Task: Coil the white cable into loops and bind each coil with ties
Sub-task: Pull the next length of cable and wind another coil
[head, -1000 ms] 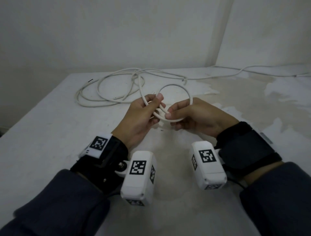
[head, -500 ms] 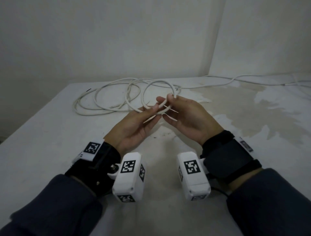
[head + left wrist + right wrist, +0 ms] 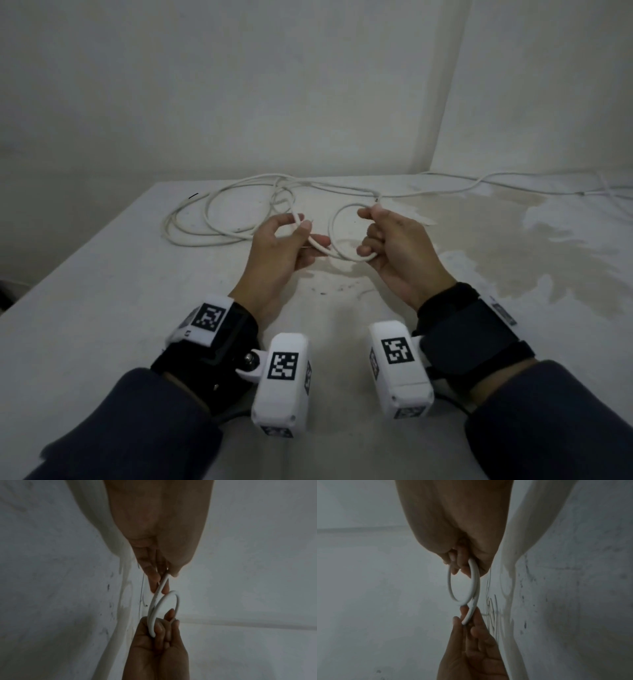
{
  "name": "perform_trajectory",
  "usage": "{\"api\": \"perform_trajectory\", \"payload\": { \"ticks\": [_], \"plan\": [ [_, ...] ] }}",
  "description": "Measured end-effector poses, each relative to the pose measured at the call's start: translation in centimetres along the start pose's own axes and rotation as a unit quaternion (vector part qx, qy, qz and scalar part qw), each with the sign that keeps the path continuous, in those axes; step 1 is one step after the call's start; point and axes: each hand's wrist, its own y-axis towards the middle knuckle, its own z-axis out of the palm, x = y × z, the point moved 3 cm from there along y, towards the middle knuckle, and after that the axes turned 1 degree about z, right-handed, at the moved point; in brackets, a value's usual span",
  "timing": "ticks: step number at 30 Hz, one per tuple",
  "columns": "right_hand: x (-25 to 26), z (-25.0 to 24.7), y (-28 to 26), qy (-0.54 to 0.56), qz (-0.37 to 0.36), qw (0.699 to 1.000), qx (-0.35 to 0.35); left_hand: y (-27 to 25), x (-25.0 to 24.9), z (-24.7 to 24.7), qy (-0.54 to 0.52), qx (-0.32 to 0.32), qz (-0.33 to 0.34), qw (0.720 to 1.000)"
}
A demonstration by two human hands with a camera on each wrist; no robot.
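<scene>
A long white cable (image 3: pixel 205 219) lies in loose loops at the back left of the table and trails off to the far right. Its near end forms one small loop (image 3: pixel 334 236), raised above the table. My right hand (image 3: pixel 370 236) grips this loop (image 3: pixel 474 578) at its top and bottom, fingers curled round it. My left hand (image 3: pixel 308 236) pinches the cable (image 3: pixel 162 585) between thumb and fingers just left of the loop (image 3: pixel 173 599). A thin wire-like strand (image 3: pixel 142 586) runs beside my left fingers; I cannot tell whether it is a tie.
The white table (image 3: pixel 102 308) has worn, stained patches on its right half (image 3: pixel 513 257). Plain walls meet in a corner behind it. The table's left edge falls away at the left of the head view.
My hands have drawn apart. The small loop now hangs in my right hand alone, and my left hand has shifted left along the cable. The head view has tilted upward.
</scene>
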Motion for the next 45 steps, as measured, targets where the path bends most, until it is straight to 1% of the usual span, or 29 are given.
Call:
{"api": "perform_trajectory", "payload": {
  "ticks": [3,5,8,10,13,15,18,20,24,26,28,29,31,34,36,38,40,42,45],
  "plan": [
    [0.8,-0.1,-0.2,-0.102,-0.03,0.993,0.05,-0.1,-0.1,0.1,0.006,0.025,0.022,0.999],
    [1.0,-0.1,-0.4,-0.144,-0.026,0.985,0.086,-0.3,-0.1,0.3,-0.023,0.07,0.01,0.997],
    [1.1,0.2,-0.8,-0.193,-0.022,0.974,0.121,-0.7,-0.5,0.9,-0.022,0.125,-0.001,0.992],
    [1.2,0.4,-1.0,-0.203,-0.026,0.97,0.131,-0.7,-0.7,1.2,-0.011,0.135,-0.002,0.991],
    [1.3,0.7,-1.4,-0.221,-0.032,0.963,0.153,-0.9,-1.0,1.7,0.051,0.142,0.033,0.988],
    [1.3,1.0,-1.7,-0.223,-0.034,0.958,0.176,-1.0,-1.0,1.9,0.06,0.148,0.05,0.986],
    [1.2,1.2,-1.7,-0.215,-0.016,0.957,0.192,-1.0,-1.0,1.8,0.031,0.144,0.018,0.989],
    [1.0,1.3,-1.7,-0.215,-0.016,0.958,0.188,-0.9,-0.9,1.7,0.045,0.132,0.017,0.99],
    [1.2,1.0,-1.5,-0.217,-0.034,0.962,0.161,-0.9,-1.0,1.8,0.094,0.106,0.055,0.988],
    [1.2,0.8,-1.4,-0.155,0.005,0.973,0.169,-1.0,-1.1,1.8,0.115,0.098,0.072,0.986],
    [1.0,0.5,-1.3,-0.087,0.048,0.977,0.189,-0.9,-1.1,1.7,0.129,0.086,0.081,0.985],
    [1.0,0.4,-1.3,-0.097,0.042,0.975,0.194,-0.9,-1.0,1.6,0.133,0.084,0.082,0.984],
    [1.1,0.4,-1.3,-0.182,-0.007,0.965,0.187,-0.9,-1.0,1.5,0.137,0.089,0.08,0.983],
    [1.6,0.2,-1.3,-0.307,-0.075,0.939,0.135,-1.0,-0.9,1.4,0.142,0.101,0.081,0.981],
    [1.8,0.0,-1.2,-0.375,-0.114,0.913,0.115,-1.1,-1.0,1.4,0.155,0.097,0.09,0.979],
    [1.8,-0.2,-0.9,-0.441,-0.151,0.879,0.1,-1.1,-1.1,1.5,0.165,0.095,0.098,0.977],
    [1.9,-0.2,-0.8,-0.472,-0.195,0.854,0.098,-1.1,-1.1,1.6,0.163,0.091,0.099,0.977],
    [1.9,0.0,-0.7,-0.454,-0.227,0.852,0.126,-1.1,-1.3,1.6,0.151,0.083,0.098,0.98],
    [2.0,0.3,-0.8,-0.399,-0.224,0.875,0.156,-1.0,-1.3,1.6,0.131,0.073,0.093,0.984]
  ]
}}
